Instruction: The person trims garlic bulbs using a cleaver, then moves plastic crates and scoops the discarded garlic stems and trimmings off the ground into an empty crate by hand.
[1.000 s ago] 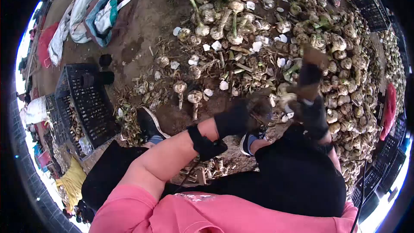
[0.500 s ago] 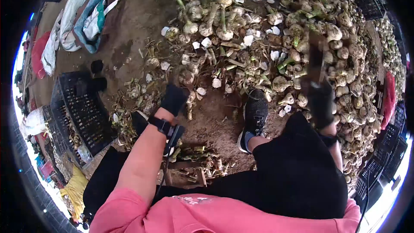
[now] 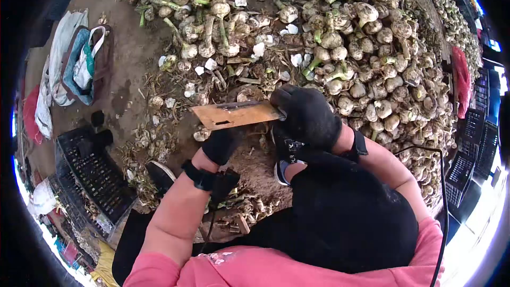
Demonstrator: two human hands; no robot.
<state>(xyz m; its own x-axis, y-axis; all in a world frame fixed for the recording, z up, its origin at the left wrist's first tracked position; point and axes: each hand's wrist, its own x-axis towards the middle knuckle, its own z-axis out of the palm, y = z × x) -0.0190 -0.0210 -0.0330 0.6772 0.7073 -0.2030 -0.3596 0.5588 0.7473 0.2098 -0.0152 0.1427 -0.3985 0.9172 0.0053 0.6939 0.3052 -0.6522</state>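
Right hand, gloved: clenched round the near end of a broad blade. Blade is held near picture centre, flat-ish, tip pointed at 9 o'clock.

Left hand, gloved: sits at 7 o'clock of the blade, fingers hidden under it. Grip can't be told, nor whether anything is held.

One loose bulb is seen just beside the left glove at 10 o'clock; contact unclear. Another, a soil-covered bulb, lies just past the blade at 12.

Stemmed bulbs are spread at 11 to 12, the main bulb pile at 2, a black crate between 8 and 9.

Step in hand, as judged: blade positioning, hands close together. For the next move, left fingers need to be kept off the edge and the right grip kept firm.
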